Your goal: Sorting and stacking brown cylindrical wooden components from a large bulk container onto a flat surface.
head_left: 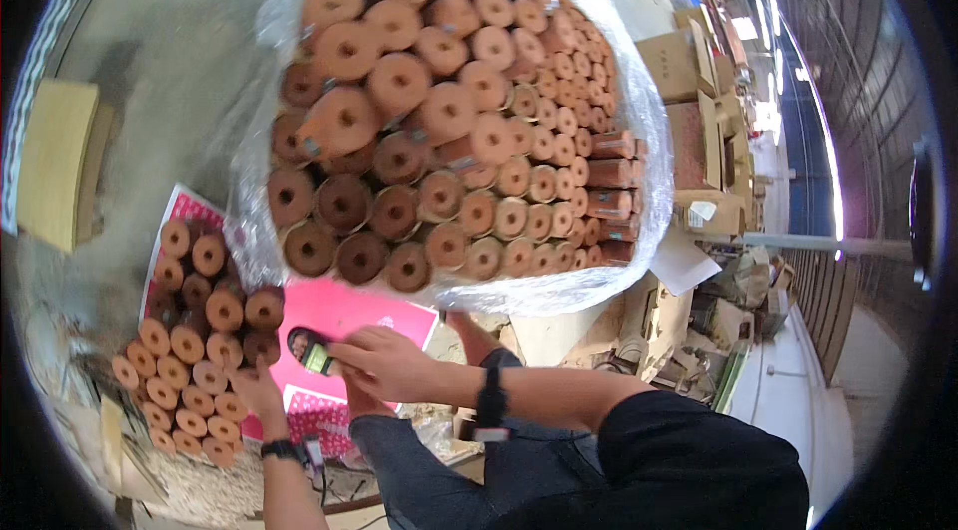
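Low at the left, my left hand [259,392] reaches up against the edge of a small stack of reddish-brown cylinders [188,342], each with a round hole through its middle. Its fingers look spread and touch the lowest cylinders at the stack's right side; parts of them are hard to make out. To the right of it, my right hand [374,362] is closed on a dark, rounded object with a green label [311,350], held over a bright pink sheet [344,305]. What kind of object this is I cannot tell.
A large heap of similar reddish-brown cylinders [394,216] fills the middle, with clear plastic wrap [654,221] around its edge. Cardboard boxes [689,146] stand at the right. A pale yellow block or board [55,161] lies on the grey floor at the far left.
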The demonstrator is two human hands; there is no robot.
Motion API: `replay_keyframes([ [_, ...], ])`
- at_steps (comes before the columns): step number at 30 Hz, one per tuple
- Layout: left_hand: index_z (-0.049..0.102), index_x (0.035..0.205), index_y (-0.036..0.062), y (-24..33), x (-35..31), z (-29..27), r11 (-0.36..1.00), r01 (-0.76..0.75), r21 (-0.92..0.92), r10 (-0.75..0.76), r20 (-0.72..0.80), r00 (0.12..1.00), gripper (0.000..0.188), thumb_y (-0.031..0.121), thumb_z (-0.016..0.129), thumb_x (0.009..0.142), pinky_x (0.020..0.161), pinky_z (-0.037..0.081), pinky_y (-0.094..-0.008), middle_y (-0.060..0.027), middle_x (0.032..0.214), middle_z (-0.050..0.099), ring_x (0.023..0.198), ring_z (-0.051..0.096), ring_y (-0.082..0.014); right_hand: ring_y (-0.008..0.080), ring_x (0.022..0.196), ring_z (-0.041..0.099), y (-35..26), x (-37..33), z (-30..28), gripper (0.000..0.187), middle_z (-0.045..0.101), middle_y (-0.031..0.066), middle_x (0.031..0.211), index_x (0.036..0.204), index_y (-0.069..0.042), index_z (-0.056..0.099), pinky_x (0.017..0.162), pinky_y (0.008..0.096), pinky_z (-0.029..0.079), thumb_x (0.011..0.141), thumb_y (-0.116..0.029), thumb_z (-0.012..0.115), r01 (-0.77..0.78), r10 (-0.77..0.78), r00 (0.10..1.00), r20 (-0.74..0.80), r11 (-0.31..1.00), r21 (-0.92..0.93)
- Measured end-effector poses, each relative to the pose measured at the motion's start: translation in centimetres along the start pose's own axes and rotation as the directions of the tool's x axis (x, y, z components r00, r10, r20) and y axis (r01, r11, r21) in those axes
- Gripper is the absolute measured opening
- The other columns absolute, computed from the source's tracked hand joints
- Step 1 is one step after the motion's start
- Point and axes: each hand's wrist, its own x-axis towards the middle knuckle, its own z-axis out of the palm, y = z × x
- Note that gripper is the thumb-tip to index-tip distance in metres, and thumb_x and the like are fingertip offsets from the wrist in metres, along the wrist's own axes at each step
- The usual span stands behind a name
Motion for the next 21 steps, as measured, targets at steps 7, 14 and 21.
replay_keyframes([
  [7,0.042,0.138,-0.0023,8.4,-9.4,0.3,0.961,-0.234,-0.149,0.214,-0.139,0.967,0.050,0.003,0.061,0.093,0.053,0.048,-0.0313,-0.0097,0.088,0.057,0.063,0.055,-0.0183,0.0391,0.105,0.055,16.9,-15.3,-26.1,0.051,0.060,0.0195,0.114,0.124,-0.006,0.061,0.095,0.0477,0.043,0.079,-0.025,0.074,-0.667,0.425,0.678,-0.600,0.697,-0.261],
  [14,0.047,0.137,0.0025,27.7,-25.3,14.6,0.887,-0.253,-0.385,0.406,0.391,0.826,0.046,0.001,0.060,0.093,0.057,0.051,-0.0246,-0.0057,0.087,0.059,0.065,0.058,-0.0113,0.0436,0.132,0.036,31.1,-20.6,-35.2,0.081,0.036,0.0240,0.149,0.152,-0.016,0.034,0.109,0.0576,0.027,0.084,-0.046,0.066,-0.925,0.488,0.317,-0.813,0.347,-0.152],
  [21,0.045,0.137,0.0027,36.0,-32.9,27.7,0.897,-0.222,-0.381,0.433,0.661,0.613,0.045,0.014,0.063,0.098,0.058,0.051,-0.0229,-0.0039,0.084,0.061,0.069,0.061,-0.0092,0.0362,0.121,0.046,32.6,-21.3,-31.9,0.079,0.035,0.0225,0.149,0.147,-0.012,0.042,0.100,0.0520,0.034,0.079,-0.038,0.072,-0.771,0.252,0.496,-0.831,0.568,-0.288],
])
